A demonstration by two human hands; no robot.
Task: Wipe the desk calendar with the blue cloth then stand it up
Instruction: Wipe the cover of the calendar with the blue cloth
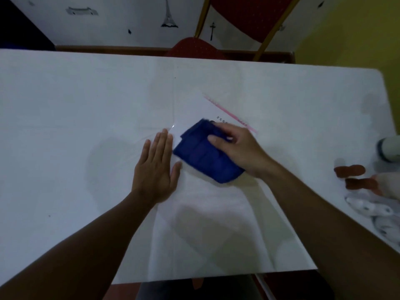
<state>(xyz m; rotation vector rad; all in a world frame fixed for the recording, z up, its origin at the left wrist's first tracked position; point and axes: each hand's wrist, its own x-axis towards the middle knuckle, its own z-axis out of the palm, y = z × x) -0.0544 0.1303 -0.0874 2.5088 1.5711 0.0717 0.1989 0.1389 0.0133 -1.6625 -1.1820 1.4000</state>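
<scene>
The desk calendar (pixel 203 109) lies flat on the white table, a pale sheet with a pink strip along its far right edge and small black digits showing. A folded blue cloth (pixel 201 156) rests on its near part. My right hand (pixel 236 146) presses on the cloth from the right, fingers curled over its top edge. My left hand (pixel 157 167) lies flat, palm down, fingers together, at the calendar's left edge beside the cloth. Much of the calendar is hidden under cloth and hands.
The white table (pixel 75 126) fills the view. At its right edge sit a pale cylindrical container (pixel 389 148), reddish-brown pieces (pixel 350 171) and a patterned white cloth (pixel 368 210). A red chair (pixel 194 48) stands behind the far edge.
</scene>
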